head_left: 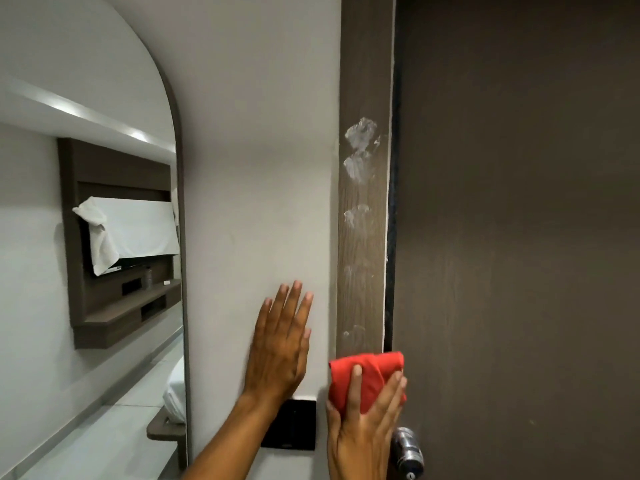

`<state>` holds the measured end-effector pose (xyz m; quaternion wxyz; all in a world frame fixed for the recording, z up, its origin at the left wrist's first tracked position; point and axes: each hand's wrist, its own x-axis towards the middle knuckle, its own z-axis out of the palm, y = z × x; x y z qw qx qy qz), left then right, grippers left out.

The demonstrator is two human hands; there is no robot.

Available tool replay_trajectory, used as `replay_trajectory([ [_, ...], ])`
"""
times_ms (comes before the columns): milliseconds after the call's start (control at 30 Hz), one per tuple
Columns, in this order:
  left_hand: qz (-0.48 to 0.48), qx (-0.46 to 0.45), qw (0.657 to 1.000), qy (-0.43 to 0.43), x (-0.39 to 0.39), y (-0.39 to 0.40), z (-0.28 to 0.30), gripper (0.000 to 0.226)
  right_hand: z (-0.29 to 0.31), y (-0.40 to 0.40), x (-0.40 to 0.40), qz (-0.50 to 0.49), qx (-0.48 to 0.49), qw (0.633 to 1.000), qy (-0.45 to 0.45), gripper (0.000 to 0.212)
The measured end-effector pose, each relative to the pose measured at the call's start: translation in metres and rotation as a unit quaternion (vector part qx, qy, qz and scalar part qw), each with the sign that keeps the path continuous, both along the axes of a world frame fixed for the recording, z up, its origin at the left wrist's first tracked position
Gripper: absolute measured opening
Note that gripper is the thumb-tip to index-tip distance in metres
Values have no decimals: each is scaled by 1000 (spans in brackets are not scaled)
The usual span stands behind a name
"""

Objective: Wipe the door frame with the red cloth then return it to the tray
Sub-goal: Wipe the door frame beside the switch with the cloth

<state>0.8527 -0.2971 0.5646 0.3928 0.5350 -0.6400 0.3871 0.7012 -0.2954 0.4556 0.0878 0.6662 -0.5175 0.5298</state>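
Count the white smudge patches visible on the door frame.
4 on the door frame: two large near mid-height, one fainter below, one small just above the red cloth. More may sit under the cloth.

A hotel-style bedroom: left of the wood-grain door frame (363, 237), an arched mirror (104, 237) reflects a wall-mounted TV unit (117, 296), white bedding (175, 393) and ceiling strip lighting.
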Motion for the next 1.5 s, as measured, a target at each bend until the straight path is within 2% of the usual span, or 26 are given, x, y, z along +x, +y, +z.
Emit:
replay_trajectory([
  [100,10,-39,998,40,-14,-16,35,63,87,-10,-1,22,-46,999,9,74],
  [233,18,-90,986,140,-42,-31,70,63,221,-22,1,-9,-126,992,6,73],
  [333,23,-116,984,134,-45,-38,76,64,293,-24,4,-23,-140,990,7,74],
  [433,31,-118,987,103,-44,-39,73,67,288,-26,4,-31,-144,989,-1,78],
  [600,40,-117,986,114,-46,-33,75,57,170,-11,7,-27,-81,996,-16,80],
  [700,46,-123,985,109,-46,-34,74,59,176,-10,6,-16,-62,998,-17,74],
  [767,52,-135,985,90,-45,-37,71,61,227,-13,7,-10,-86,996,-15,72],
  [933,20,-141,984,109,-43,-43,72,68,419,-24,4,-5,-138,990,-21,72],
  [1033,13,-134,985,111,-42,-43,73,63,482,-26,-1,-11,-140,990,3,71],
  [1100,16,-130,985,113,-43,-43,72,63,479,-27,-5,-10,-147,989,19,71],
  [1167,28,-134,985,106,-43,-43,71,68,441,-27,-6,-8,-156,987,19,71],
  [1300,33,-126,986,102,-43,-42,70,72,300,-16,2,-7,-137,990,-22,76],
  [1367,50,-114,987,101,-43,-42,70,71,252,-9,3,4,-108,994,-20,76],
  [1433,45,-110,987,105,-46,-41,69,69,258,-11,1,9,-88,996,-19,75],
  [1500,27,-116,987,109,-45,-41,69,69,306,-15,3,4,-101,995,-23,76],
])
